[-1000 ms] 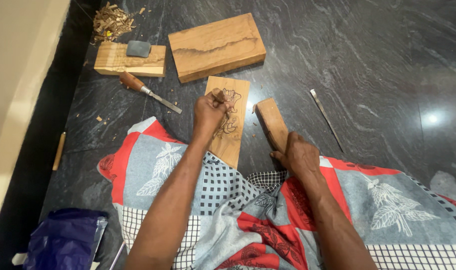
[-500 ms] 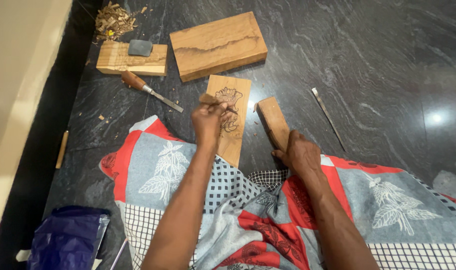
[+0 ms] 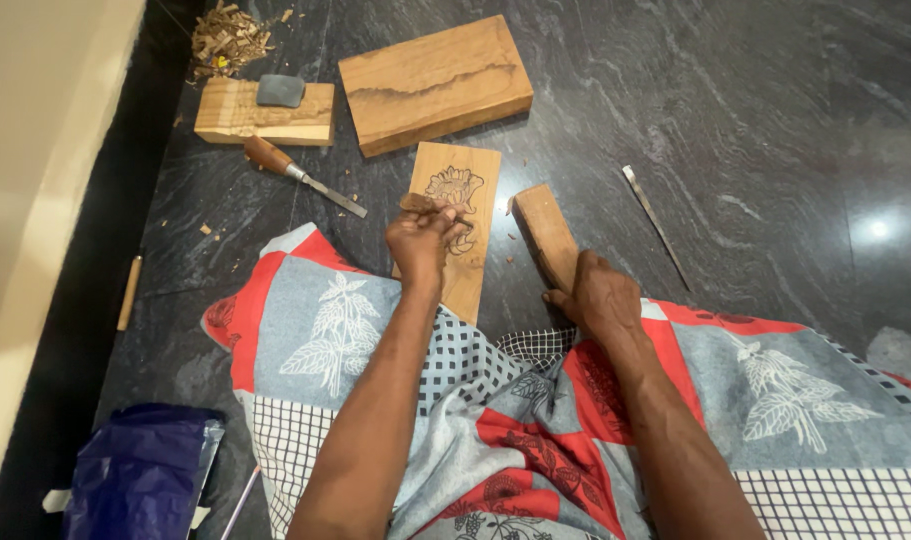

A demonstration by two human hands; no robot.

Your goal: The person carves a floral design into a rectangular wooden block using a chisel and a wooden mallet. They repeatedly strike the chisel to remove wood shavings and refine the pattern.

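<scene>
1. I see the carved plank (image 3: pixel 460 225) at frame centre, leaning on the patterned cloth (image 3: pixel 335 320); it could slide on the polished floor (image 3: pixel 755 110).
2. My right hand (image 3: pixel 600 295) wraps a wooden block (image 3: pixel 545 235); a loose hold may drop it.
3. My left hand (image 3: pixel 420 235) pinches a small tool (image 3: pixel 420 203) on the carving; open room lies upper right.
</scene>
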